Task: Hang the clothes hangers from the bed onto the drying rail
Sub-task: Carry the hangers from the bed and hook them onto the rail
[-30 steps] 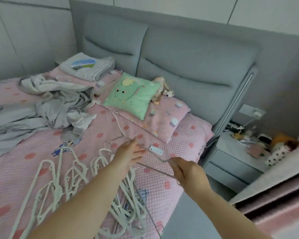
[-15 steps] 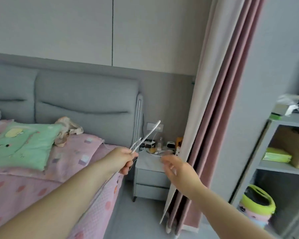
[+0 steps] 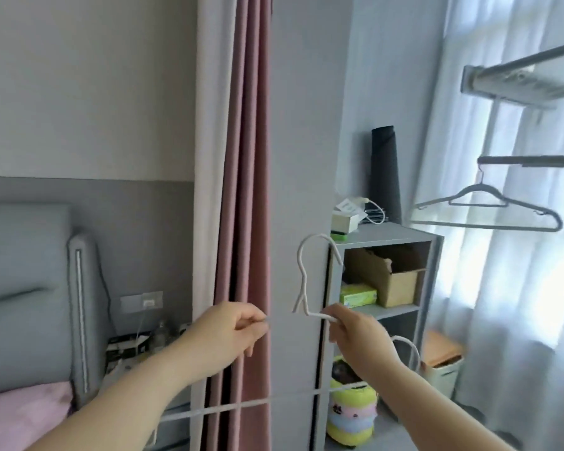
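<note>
Left hand [image 3: 228, 333] pinching its shoulder and right hand [image 3: 358, 340] gripping by its neck, the white hanger [image 3: 302, 281] stands hook-up, well short of the drying rail [image 3: 534, 160]; I'd keep it upright and hook it on beside the grey hanger [image 3: 489, 211].

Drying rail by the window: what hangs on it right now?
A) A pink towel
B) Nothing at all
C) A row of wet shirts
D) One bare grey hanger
D: a single grey hanger hooks over the drying rail in front of the sheer curtain, and no garment hangs on it.
</note>
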Action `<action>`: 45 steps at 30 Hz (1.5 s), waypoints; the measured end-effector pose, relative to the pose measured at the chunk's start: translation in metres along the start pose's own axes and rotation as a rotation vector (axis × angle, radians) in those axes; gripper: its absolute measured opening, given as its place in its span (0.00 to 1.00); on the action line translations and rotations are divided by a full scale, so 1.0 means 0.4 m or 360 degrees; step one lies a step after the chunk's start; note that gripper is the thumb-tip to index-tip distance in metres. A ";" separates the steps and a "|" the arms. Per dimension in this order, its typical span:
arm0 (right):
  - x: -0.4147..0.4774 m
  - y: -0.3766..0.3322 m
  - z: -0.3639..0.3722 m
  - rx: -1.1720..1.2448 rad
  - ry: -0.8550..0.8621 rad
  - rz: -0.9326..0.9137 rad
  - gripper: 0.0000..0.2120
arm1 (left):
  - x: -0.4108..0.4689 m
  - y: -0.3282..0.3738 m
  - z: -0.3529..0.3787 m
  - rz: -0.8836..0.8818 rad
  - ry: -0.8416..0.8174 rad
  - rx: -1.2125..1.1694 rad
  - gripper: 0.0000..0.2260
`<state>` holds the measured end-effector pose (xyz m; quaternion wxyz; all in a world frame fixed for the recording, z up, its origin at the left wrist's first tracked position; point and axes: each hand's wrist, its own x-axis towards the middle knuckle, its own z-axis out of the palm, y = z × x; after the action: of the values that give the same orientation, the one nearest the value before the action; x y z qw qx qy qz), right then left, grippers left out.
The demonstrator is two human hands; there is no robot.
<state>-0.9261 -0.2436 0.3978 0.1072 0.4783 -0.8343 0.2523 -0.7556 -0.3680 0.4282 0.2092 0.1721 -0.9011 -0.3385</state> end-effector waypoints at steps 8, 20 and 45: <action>0.094 0.319 -0.160 -0.0123 0.0071 0.0308 0.11 | 0.359 0.096 0.201 0.0552 0.0055 0.0446 0.08; 0.372 0.717 -0.399 -0.0260 0.0552 0.0728 0.08 | 0.966 0.258 0.393 0.1232 0.0425 0.0625 0.05; 0.568 1.186 -0.766 -0.1588 0.0779 0.0466 0.23 | 1.407 0.709 0.716 0.0866 0.0722 0.0998 0.13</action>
<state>-1.4675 -0.0553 0.6023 0.4738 0.1772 -0.8608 -0.0563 -1.4249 -0.2665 0.5726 0.4198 0.0543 -0.9038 0.0631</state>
